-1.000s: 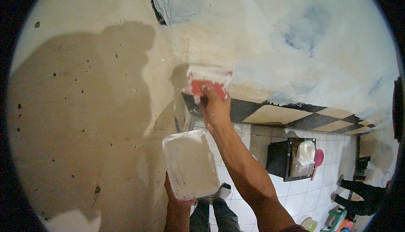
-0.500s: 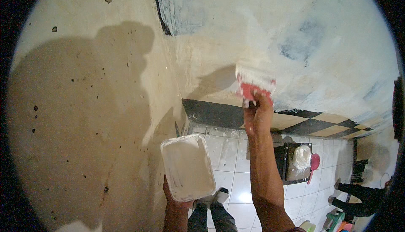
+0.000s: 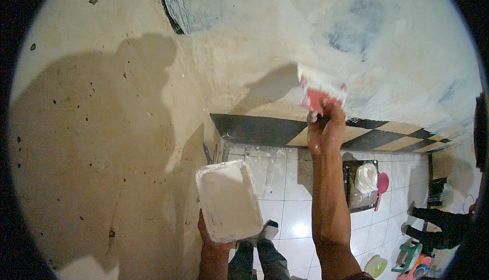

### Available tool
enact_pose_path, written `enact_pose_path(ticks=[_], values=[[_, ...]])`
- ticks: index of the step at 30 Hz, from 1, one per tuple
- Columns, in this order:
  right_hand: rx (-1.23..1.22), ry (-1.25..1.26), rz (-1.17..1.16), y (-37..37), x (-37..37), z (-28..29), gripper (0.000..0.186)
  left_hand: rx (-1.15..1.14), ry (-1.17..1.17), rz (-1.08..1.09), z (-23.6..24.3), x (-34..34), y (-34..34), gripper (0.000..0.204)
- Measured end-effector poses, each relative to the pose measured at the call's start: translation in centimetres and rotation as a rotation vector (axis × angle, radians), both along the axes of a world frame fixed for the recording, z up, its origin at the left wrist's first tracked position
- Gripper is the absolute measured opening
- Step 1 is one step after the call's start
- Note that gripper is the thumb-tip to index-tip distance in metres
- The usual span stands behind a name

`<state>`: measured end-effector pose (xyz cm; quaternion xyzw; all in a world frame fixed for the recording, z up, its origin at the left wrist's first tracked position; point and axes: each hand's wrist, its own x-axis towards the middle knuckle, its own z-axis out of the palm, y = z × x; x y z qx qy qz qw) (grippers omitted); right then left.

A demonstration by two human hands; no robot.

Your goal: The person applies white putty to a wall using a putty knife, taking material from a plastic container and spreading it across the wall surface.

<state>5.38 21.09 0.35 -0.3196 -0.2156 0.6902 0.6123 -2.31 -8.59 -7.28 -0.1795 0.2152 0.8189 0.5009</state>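
My right hand (image 3: 327,122) is closed on a wide, flat red hand tool (image 3: 321,96) coated with white. Whether it is a brush or a scraper I cannot tell. Its whitish front edge is up against the patchy cream wall (image 3: 265,71), just above a black-and-tan tile band (image 3: 265,128). Lower left, my left hand (image 3: 216,242) grips the bottom edge of a rectangular white tub (image 3: 257,206) from below, its fingers partly hidden. Off-white paste or paint (image 3: 229,198) lies in the tub, and its rim is smeared.
A bare, pitted wall (image 3: 102,152) rises close on my left, meeting the cream wall in a corner. On the white tiled floor (image 3: 270,178) are a black tray (image 3: 351,201) with a white bag (image 3: 365,178), and a pink scoop (image 3: 383,182). Another person's legs (image 3: 433,221) show at far right.
My right hand and the red tool have moved right and slightly up along the wall. The tub stays in my left hand, nearly in place. The view has shifted slightly.
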Motion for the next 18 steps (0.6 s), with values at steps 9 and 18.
enact_pose_path(ticks=[9, 18], values=[[0.029, -0.203, 0.15, 10.4, 0.3, -5.7, 0.015, 0.152, 0.114, -0.043, -0.9, 0.1, 0.5, 0.055], [0.048, -0.227, 0.009, 0.9, 3.3, -0.9, 0.008, 0.112, -0.024, -0.086, -1.5, -0.6, -0.1, 0.053]])
